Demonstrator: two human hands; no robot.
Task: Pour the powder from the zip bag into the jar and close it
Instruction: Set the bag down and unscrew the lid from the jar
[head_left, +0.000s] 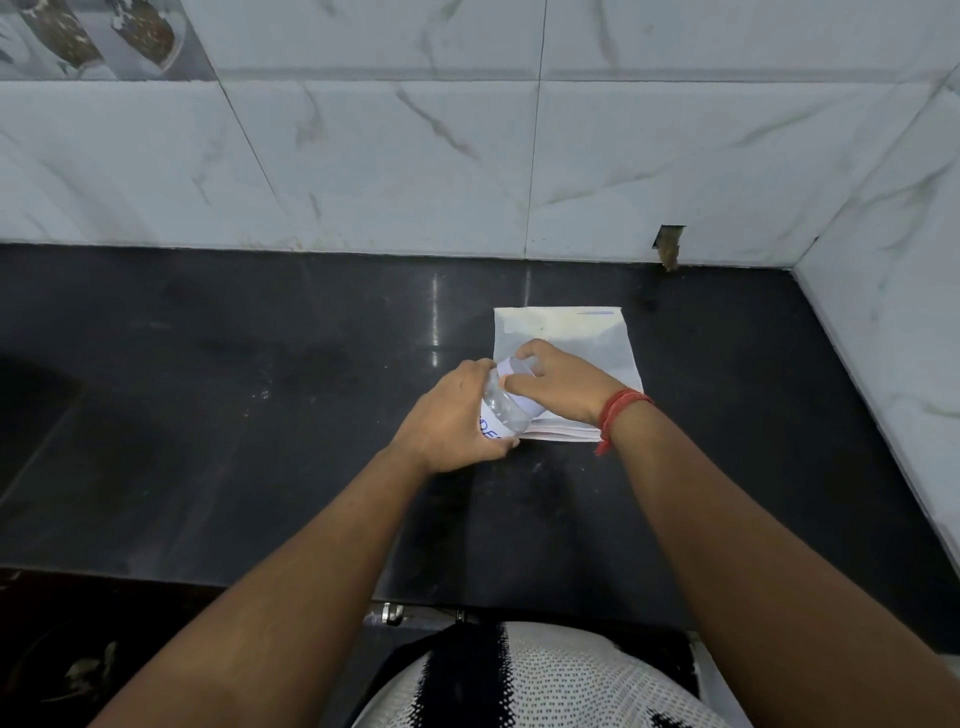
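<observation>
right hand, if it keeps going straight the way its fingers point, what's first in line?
Likely the jar: the right hand points left, gripping its white lid end, and the left hand lies just beyond.

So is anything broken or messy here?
Yes, the wall tile has a chipped hole just above the counter, behind the bag. No powder looks spilled. Both hands hold the jar, tilted.
</observation>
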